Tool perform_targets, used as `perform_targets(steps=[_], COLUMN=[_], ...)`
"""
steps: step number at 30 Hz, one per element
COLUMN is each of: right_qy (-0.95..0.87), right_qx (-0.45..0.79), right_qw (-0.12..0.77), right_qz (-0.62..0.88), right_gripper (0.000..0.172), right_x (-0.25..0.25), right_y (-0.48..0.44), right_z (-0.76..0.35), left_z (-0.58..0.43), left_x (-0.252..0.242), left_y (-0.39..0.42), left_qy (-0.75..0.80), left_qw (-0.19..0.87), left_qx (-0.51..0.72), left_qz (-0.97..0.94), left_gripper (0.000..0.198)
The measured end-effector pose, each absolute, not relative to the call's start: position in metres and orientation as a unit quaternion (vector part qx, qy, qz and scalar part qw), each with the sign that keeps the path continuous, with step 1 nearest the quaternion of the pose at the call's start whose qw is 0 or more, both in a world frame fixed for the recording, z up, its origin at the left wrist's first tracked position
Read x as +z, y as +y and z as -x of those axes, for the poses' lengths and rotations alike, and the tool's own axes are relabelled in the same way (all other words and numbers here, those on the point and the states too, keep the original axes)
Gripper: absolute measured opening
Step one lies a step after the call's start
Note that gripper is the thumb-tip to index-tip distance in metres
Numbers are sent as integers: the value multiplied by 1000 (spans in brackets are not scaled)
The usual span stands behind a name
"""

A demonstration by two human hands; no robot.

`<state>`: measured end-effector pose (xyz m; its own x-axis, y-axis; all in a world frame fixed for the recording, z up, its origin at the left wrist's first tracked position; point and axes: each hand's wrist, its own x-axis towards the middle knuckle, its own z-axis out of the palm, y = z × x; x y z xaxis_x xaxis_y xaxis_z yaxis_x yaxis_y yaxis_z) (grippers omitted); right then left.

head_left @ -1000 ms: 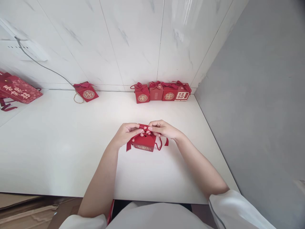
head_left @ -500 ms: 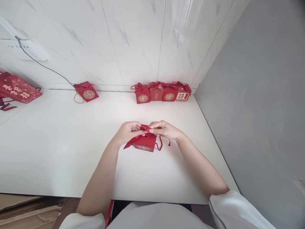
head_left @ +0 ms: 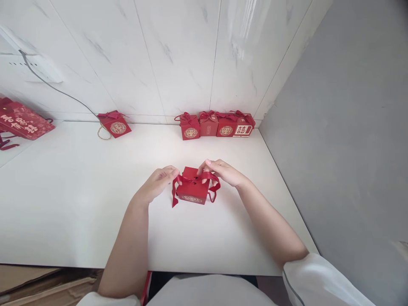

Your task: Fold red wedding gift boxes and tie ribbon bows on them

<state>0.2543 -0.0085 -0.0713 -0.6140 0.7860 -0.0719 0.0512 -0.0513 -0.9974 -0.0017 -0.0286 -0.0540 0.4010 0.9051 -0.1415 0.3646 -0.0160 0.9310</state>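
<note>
A small red gift box (head_left: 192, 191) with a gold round print on its front stands on the white table. Red ribbon (head_left: 191, 180) runs across its top, where small dark cut-outs show. My left hand (head_left: 158, 183) is left of the box, its fingertips closed on one ribbon end, whose tail hangs down the left side. Over the box's right side is my right hand (head_left: 220, 171), its fingers curled at the other ribbon length, which loops across them; the thumb is raised. A red cord handle (head_left: 212, 196) sticks out at the right below it.
Several red boxes with bows (head_left: 208, 125) stand in a row against the tiled wall. Another red box (head_left: 117, 126) sits further left beside a grey cable (head_left: 68, 92). A red bag (head_left: 24, 121) lies at the far left. A grey panel (head_left: 344, 127) bounds the right side.
My left hand has moved left, away from the box's top, drawing the ribbon end with it. My right thumb has lifted, and the ribbon now loops over the right fingers.
</note>
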Motion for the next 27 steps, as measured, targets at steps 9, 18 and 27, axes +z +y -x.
perform_targets(steps=[9,18,27], right_qy=[-695,-688,-596], right_qx=[577,591,722], right_qw=[213,151,173], right_qz=[371,393,304], right_gripper=[45,35,32], right_x=[-57,-48,-46], right_y=[-12,-15,-16], right_z=[-269,-277,-283], left_z=[-5,-3,7], left_x=[-49,-52,-59], left_y=[-33,-31,-24], left_qy=[494,447,370], left_qw=[538,601,632], left_qx=[211,163,221], left_qz=[-649,-642,-644], left_gripper=[44,29,34])
